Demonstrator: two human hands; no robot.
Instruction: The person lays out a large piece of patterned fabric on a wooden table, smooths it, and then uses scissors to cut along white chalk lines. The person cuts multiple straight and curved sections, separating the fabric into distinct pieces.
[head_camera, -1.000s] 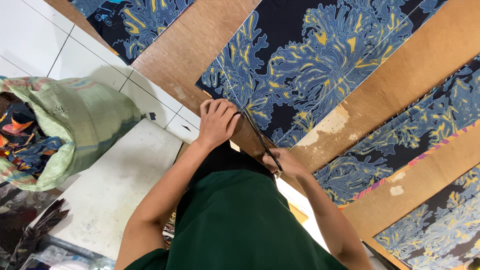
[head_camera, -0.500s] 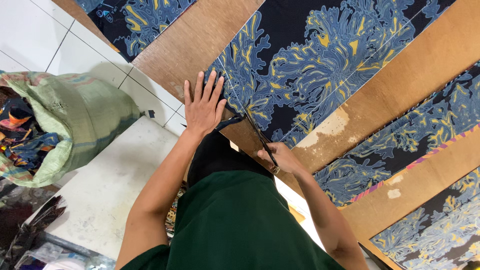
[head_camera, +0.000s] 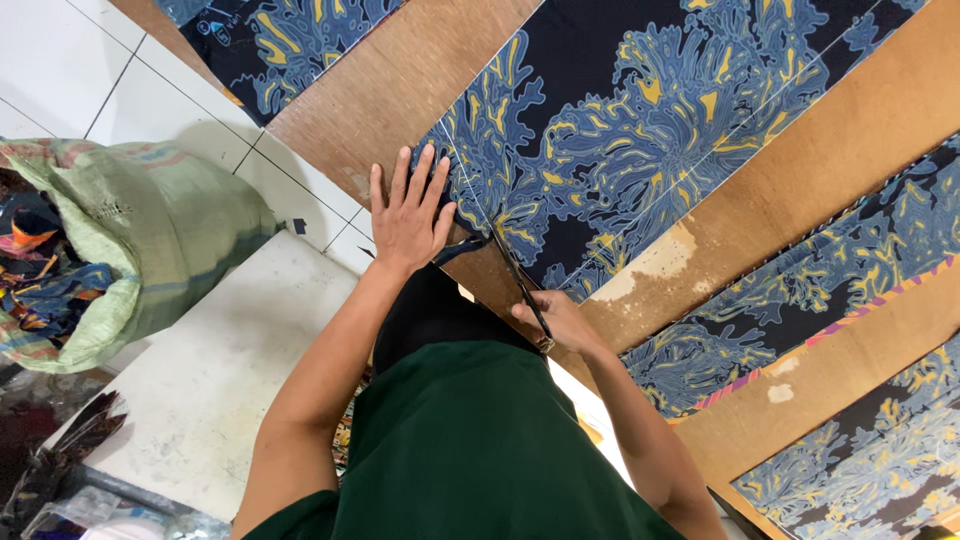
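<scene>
A long strip of dark fabric (head_camera: 640, 130) with blue and yellow floral print lies across a brown wooden table (head_camera: 800, 190). My left hand (head_camera: 408, 212) lies flat with fingers spread on the near end of the strip, beside a thin chalk line. My right hand (head_camera: 556, 320) grips the handles of black scissors (head_camera: 515, 280), whose blades sit in the fabric's edge just right of my left hand.
More printed fabric strips (head_camera: 820, 290) lie across the table to the right and at top left. A green woven sack (head_camera: 130, 250) stuffed with fabric scraps stands on the white tiled floor at left. A pale slab (head_camera: 220, 370) lies below it.
My left hand has opened from a loose curl and slid up and left, now flat on the fabric. The scissors have advanced slightly along the strip.
</scene>
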